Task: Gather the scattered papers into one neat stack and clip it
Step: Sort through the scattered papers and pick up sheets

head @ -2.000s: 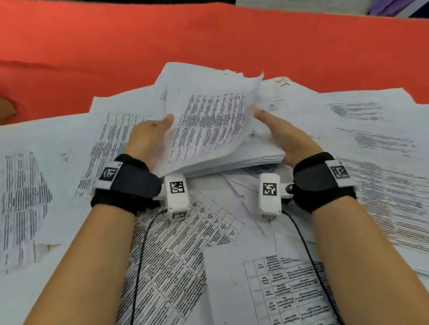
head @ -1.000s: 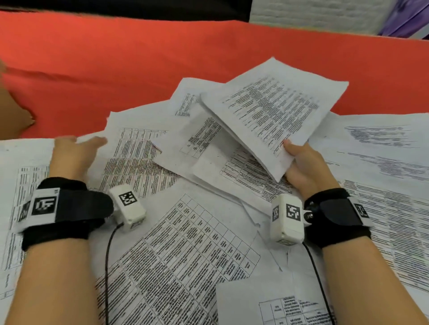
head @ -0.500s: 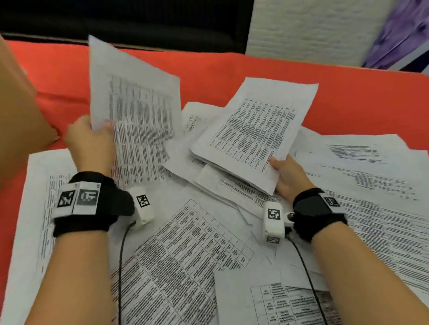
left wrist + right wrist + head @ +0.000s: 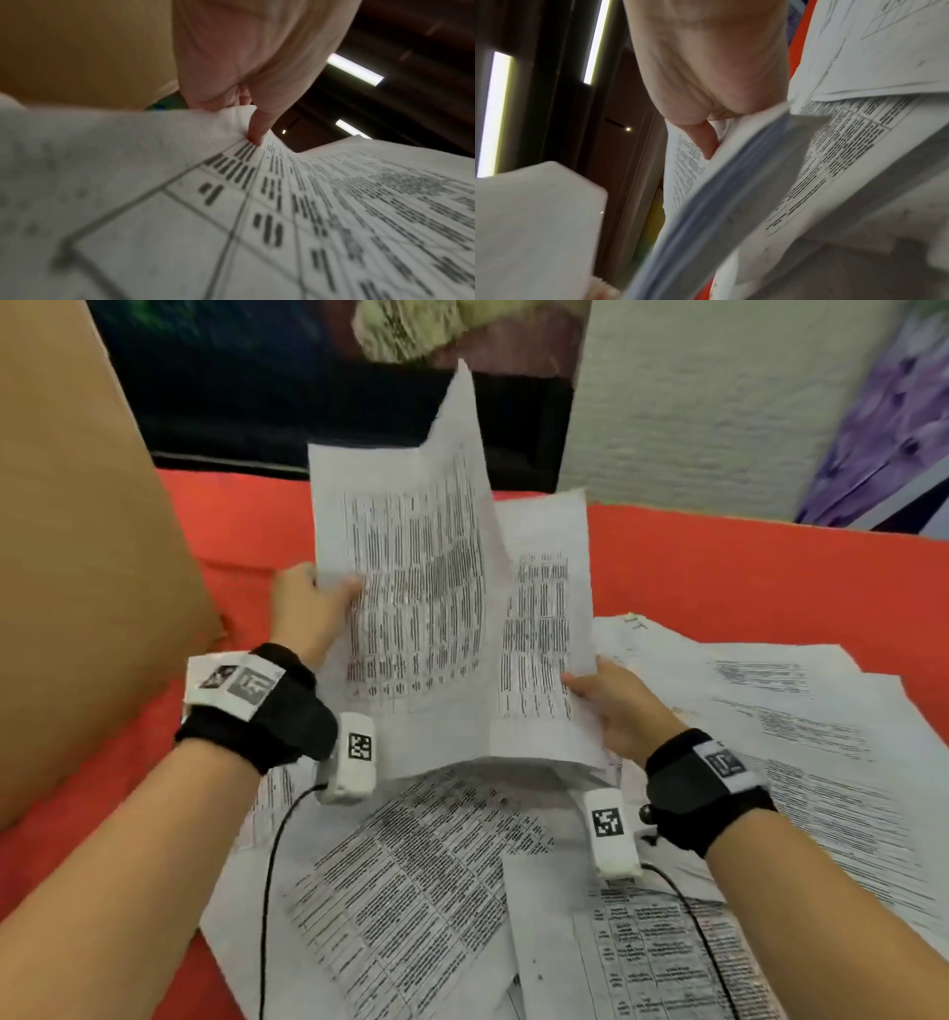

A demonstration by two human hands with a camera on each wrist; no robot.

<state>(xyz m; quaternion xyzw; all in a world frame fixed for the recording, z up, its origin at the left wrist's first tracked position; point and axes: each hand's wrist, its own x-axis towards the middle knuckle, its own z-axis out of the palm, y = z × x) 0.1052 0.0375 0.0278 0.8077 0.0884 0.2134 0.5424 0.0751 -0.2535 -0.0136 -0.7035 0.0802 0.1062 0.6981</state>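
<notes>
My left hand (image 4: 313, 603) pinches a printed sheet (image 4: 411, 588) by its left edge and holds it upright above the table; the left wrist view shows the thumb (image 4: 257, 130) pressed on that sheet (image 4: 282, 213). Just behind and to the right stands a thicker bundle of papers (image 4: 544, 629), gripped at its lower right edge by my right hand (image 4: 611, 706). The right wrist view shows that bundle's edge (image 4: 731, 182) under my thumb (image 4: 706, 140). The sheet overlaps the front of the bundle. No clip is in view.
Several loose printed sheets (image 4: 421, 886) lie scattered over the red table cover (image 4: 744, 577), more of them to the right (image 4: 801, 737). A tan cardboard surface (image 4: 77, 557) rises at the left. A white wall and dark panel stand behind the table.
The left hand picked up a sheet from the left side and brought it right, in front of the bundle. The right hand lifted the bundle more upright.
</notes>
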